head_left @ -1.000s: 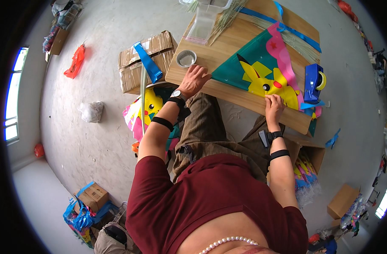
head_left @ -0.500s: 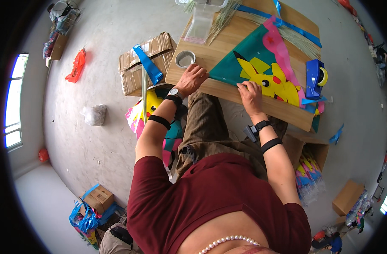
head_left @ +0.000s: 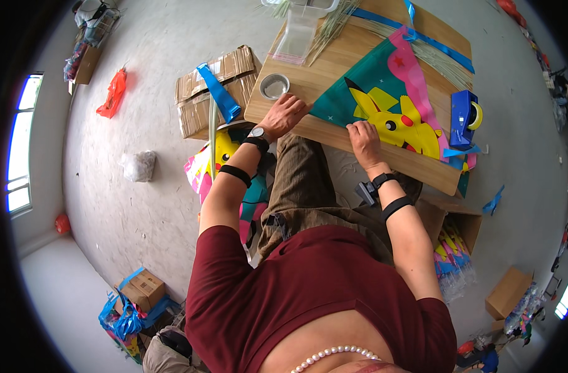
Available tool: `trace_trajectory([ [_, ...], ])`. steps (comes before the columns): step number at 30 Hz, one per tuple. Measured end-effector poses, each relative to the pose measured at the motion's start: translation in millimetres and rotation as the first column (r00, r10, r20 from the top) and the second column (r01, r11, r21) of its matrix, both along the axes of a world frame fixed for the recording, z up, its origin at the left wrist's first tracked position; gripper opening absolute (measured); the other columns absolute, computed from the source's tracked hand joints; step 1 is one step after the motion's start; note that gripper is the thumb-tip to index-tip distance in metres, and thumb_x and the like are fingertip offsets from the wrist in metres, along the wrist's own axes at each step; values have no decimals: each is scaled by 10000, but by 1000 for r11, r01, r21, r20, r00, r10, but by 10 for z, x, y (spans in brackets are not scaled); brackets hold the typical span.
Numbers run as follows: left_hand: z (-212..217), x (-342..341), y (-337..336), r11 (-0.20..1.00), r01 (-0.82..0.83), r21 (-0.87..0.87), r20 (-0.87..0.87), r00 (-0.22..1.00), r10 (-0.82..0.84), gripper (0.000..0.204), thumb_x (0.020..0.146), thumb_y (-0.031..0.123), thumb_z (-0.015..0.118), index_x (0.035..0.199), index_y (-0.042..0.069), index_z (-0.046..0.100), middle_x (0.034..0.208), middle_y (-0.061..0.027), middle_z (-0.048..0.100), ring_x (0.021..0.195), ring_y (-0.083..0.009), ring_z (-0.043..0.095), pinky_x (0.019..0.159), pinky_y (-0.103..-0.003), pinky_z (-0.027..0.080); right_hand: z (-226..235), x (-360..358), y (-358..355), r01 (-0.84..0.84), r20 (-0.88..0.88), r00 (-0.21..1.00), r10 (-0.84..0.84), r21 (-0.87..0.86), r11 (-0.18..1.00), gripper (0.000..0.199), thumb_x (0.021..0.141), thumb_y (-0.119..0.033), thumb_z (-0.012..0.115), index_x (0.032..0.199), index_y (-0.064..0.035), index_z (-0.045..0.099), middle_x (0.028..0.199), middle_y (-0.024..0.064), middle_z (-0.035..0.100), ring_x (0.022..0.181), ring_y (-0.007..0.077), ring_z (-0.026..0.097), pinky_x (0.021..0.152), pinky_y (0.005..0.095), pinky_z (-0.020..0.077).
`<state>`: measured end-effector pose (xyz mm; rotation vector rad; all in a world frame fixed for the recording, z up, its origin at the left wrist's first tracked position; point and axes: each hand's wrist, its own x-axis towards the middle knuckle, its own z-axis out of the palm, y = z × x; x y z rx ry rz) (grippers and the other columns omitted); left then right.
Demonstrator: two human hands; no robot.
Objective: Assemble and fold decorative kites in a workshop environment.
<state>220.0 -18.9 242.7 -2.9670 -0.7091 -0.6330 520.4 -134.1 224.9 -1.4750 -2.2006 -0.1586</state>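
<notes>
Head view: both hands, left (head_left: pixel 286 115) and right (head_left: pixel 363 138), apparently pressed flat on teal-and-yellow cartoon kite (head_left: pixel 389 112) at wooden tabletop's (head_left: pixel 309 81) near edge, its length running along that edge.

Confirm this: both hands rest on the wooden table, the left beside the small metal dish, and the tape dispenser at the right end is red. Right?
Not quite. The head view shows the tape dispenser is blue, not red. The left hand does lie beside the small metal dish, and the right hand rests on the wooden table.
</notes>
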Motion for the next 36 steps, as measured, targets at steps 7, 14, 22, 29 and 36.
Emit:
trace_trajectory([
  [7,27,-44,13,993,95,65,-62,994,-91,338,894,135,677,1229,87,674,1133,-72,609,1099,-281,602,1038,-424,499,51,-1,-60,0,56,998,0,0,1000,217,895,-81,700,1105,-101,754,960,45,620,956,243,650,853,390,527],
  [14,-40,-48,-4,994,104,-29,-77,991,-106,349,892,148,681,1231,64,676,1141,-82,621,1098,-282,610,996,-417,516,86,-80,-136,54,81,995,-54,4,999,256,893,-103,687,1133,-108,774,973,37,622,964,241,640,854,398,529],
  [22,-100,-93,-214,998,36,-54,-66,997,-40,454,886,140,680,1325,26,658,1163,-102,632,1116,-297,620,1005,-424,513,90,-145,-240,96,94,991,-94,-21,995,316,904,-110,672,1205,-96,766,1022,35,628,998,249,629,873,400,529],
  [29,-144,43,-658,963,-269,-34,-61,962,266,578,905,121,639,1473,36,570,1338,-125,603,1306,-316,558,1126,-482,430,95,-253,-404,139,123,984,-129,-70,988,423,958,-171,695,1361,-43,675,1164,83,612,1067,288,601,942,426,519],
  [36,-96,153,-893,891,-446,-82,-80,894,440,635,880,72,597,1511,32,537,1425,-133,556,1353,-330,520,1182,-511,358,70,-247,-454,135,30,991,-132,-163,977,474,984,-212,703,1416,-33,625,1247,110,586,1140,323,575,1006,466,496],
])
